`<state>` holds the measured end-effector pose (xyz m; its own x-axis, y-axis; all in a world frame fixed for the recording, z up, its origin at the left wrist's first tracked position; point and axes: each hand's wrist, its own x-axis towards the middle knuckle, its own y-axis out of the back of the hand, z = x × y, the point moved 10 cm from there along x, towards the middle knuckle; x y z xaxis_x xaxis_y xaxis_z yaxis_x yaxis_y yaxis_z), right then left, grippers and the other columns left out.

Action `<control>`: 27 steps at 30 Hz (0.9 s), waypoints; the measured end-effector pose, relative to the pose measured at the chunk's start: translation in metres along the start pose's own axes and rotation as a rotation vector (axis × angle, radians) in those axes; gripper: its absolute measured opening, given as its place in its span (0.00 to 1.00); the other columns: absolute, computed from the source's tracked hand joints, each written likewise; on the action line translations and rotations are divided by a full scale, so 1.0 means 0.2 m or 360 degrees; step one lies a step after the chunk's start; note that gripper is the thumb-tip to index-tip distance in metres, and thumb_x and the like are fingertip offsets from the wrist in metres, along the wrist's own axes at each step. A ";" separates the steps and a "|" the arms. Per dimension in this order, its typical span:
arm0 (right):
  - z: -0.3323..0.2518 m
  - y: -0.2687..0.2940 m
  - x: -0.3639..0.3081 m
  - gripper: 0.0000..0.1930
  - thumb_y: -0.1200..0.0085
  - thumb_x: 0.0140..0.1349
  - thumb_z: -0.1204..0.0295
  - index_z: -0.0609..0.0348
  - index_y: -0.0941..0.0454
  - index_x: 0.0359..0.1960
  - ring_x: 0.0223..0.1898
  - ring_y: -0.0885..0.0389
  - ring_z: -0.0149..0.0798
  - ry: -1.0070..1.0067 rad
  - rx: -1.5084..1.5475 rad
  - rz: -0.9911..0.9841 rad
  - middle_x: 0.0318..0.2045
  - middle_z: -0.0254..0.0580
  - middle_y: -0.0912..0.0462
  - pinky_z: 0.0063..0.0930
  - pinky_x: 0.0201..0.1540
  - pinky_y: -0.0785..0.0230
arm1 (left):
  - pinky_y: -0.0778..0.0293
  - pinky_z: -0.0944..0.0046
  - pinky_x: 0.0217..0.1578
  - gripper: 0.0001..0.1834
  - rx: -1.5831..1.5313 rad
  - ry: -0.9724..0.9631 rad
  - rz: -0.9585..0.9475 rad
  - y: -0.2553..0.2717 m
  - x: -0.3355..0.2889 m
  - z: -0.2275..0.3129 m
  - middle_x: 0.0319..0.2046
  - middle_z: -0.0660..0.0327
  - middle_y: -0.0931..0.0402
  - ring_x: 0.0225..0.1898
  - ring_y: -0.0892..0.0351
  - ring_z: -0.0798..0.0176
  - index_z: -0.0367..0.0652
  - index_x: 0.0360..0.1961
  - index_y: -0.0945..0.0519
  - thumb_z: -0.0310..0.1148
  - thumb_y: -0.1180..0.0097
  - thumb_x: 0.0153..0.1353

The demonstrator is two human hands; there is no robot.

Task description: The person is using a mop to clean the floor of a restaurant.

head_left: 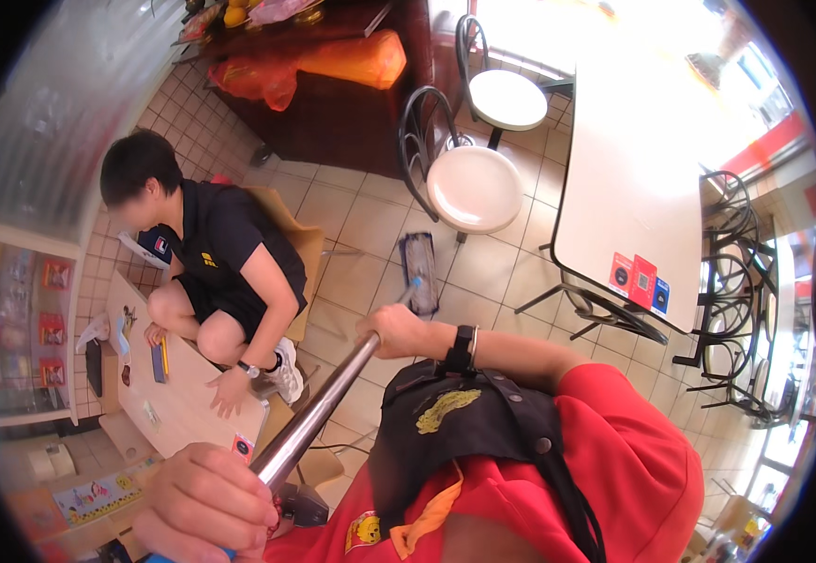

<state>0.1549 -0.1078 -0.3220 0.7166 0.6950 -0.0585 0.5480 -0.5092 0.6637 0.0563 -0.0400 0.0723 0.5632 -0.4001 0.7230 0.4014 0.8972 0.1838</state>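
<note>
A flat mop with a shiny metal pole (319, 403) runs slantwise across the view. My left hand (206, 507) is wrapped round the upper part of the pole at the lower left, where a bit of blue shows below the fingers. Farther down the pole, my right hand (399, 331) grips it; a black watch (461, 349) is on that wrist. The mop's grey, oblong head (419, 270) lies flat on the tiled floor just beyond my right hand, in front of a round-seated chair.
At the left, a person (225, 253) sits at a small table (183, 408) bearing a phone and small items. White-seated chairs (474, 188) stand ahead. A long pale table (628, 188) with colored cards is at right, with several black chairs (732, 291) beyond. A dark red cabinet (333, 122) stands at the back.
</note>
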 end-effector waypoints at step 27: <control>0.61 0.23 2.09 0.10 0.37 0.41 0.69 0.57 0.26 0.20 0.27 0.24 0.54 0.0468 0.0103 -0.0624 0.20 0.47 0.24 0.43 0.30 0.34 | 0.20 0.64 0.35 0.15 -0.0074 0.0655 -0.0305 1.27 0.66 -1.15 0.29 0.58 0.16 0.32 0.15 0.57 0.40 0.36 0.21 0.40 0.32 0.57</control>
<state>0.5327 0.0971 -0.4067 0.3041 0.9496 -0.0755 0.7843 -0.2046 0.5857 0.3985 0.0928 0.0618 0.7119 -0.6075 0.3523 0.5531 0.7941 0.2518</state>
